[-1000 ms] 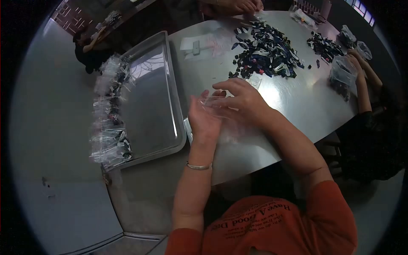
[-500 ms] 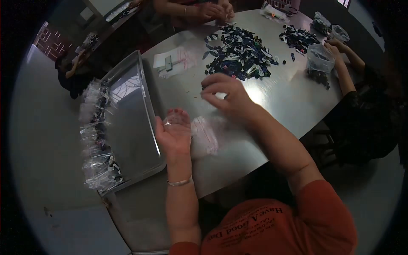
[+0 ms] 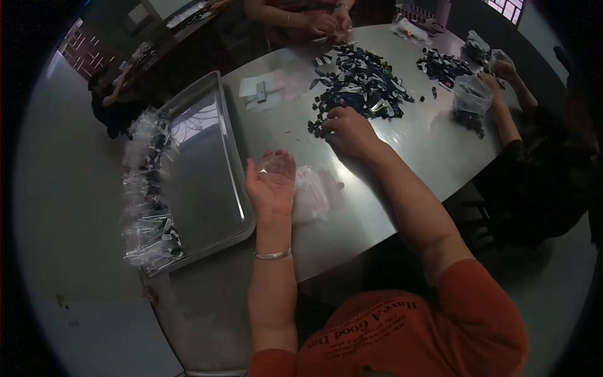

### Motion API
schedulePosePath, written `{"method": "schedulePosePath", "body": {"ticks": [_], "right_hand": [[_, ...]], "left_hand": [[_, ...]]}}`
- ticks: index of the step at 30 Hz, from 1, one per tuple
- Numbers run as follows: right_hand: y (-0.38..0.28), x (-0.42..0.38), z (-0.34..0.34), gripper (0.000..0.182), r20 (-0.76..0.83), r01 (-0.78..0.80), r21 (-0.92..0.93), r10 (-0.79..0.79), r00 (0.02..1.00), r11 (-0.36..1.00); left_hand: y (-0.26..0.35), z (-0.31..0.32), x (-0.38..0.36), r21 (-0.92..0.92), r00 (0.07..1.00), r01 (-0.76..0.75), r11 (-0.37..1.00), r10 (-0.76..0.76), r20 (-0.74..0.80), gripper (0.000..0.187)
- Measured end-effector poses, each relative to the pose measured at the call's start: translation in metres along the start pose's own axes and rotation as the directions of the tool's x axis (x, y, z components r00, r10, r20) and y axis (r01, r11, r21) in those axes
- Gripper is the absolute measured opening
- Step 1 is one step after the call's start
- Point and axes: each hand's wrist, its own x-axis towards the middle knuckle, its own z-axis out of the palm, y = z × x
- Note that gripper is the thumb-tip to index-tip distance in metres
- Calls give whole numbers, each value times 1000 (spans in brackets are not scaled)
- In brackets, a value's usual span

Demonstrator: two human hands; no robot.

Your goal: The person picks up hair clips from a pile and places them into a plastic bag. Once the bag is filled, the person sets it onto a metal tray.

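My left hand (image 3: pixel 272 186) is palm up over the table's near side, its fingers curled around a clear plastic bag (image 3: pixel 271 166). My right hand (image 3: pixel 353 131) reaches to the near-left edge of a large pile of small dark and pale hair clips (image 3: pixel 361 75). Its fingertips are drawn together among small dark pieces (image 3: pixel 319 119); what they pinch is too small to make out. Beside my left hand, flat clear bags with pink-striped tops (image 3: pixel 312 191) lie on the metal table.
A large tray (image 3: pixel 221 119) stands on the left, filled bags (image 3: pixel 149 188) lined along its far side. Near the back lies a small grey-green object (image 3: pixel 260 91) on white paper. Co-workers' hands work at the far edge (image 3: pixel 330 24) and at the right, near a clip-filled bag (image 3: pixel 472 97).
My right hand has come down to the pile's near edge, its fingers closing in. The left hand keeps its pose with the bag. The whole view has shifted slightly.
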Motion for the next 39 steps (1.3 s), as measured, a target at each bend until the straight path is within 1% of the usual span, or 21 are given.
{"method": "schedulePosePath", "body": {"ticks": [1,3,6,9,12,13,16,18,20,21,22,23,24,26,28,32,33,34,37,38,39], "right_hand": [[0,0,0,21,5,-3,-1,3,1000,1000],[3,2,-2,20,-9,-3,-30,2,1000,1000],[2,4,-4,19,-30,-39,-116,36,999,992],[8,3,6,18,-162,36,-163,-62,985,986],[9,5,9,13,-191,60,-210,-101,976,976],[8,6,7,8,-186,90,-222,-133,973,971],[2,7,8,10,-106,75,-244,-104,989,967],[1,8,10,10,-112,86,-252,-117,987,964],[1,12,12,8,-300,140,-289,-228,926,947],[2,12,14,8,-296,145,-288,-232,926,947],[5,13,16,9,-357,68,-26,-73,931,997],[7,14,16,11,-369,-1,241,93,925,971],[2,12,7,16,-256,-72,422,195,947,904],[-18,8,-13,14,21,-281,738,396,918,614],[-41,5,-29,15,119,-287,827,349,930,483],[-95,-7,-63,13,257,-299,828,152,954,475],[-103,-11,-68,12,244,-250,780,90,966,574],[-109,-15,-72,14,245,-241,779,72,967,579],[-113,-19,-69,20,177,-153,813,12,984,562],[-113,-19,-68,20,113,-102,793,19,993,600],[-114,-19,-66,21,46,-50,771,22,999,635]], "left_hand": [[1,-1,-2,21,1000,-12,1000,12,-10,38],[2,-3,1,13,997,31,999,-31,64,37],[1,-1,-1,12,1000,5,1000,-5,2,37],[2,-2,-2,2,999,38,999,-38,4,38],[0,-3,2,18,999,34,999,-35,13,38],[0,-4,2,10,999,42,999,-42,15,39],[-3,-1,1,26,999,46,999,-46,-4,38],[-5,-1,1,46,999,39,998,-38,-23,38],[-5,-2,2,40,999,38,998,-38,-6,37],[-5,-3,2,36,999,34,999,-34,-8,37],[-5,-3,2,32,999,29,999,-28,-18,36],[-4,-2,3,25,999,19,1000,-18,-30,35],[-5,-1,2,12,999,1,1000,-1,-32,35],[-7,4,-1,-26,999,-3,1000,1,-52,35],[-7,1,2,-25,999,-21,999,20,-48,36],[-6,2,0,-70,998,-46,996,42,-56,39],[-8,4,-1,-81,998,-44,996,41,-37,41],[-9,7,0,-87,995,-43,995,35,-94,42],[-13,12,-2,-80,991,-63,995,53,-125,42],[-13,4,0,-82,999,-34,996,32,-23,43],[-14,5,-2,-89,999,-36,995,34,-19,43]]}}
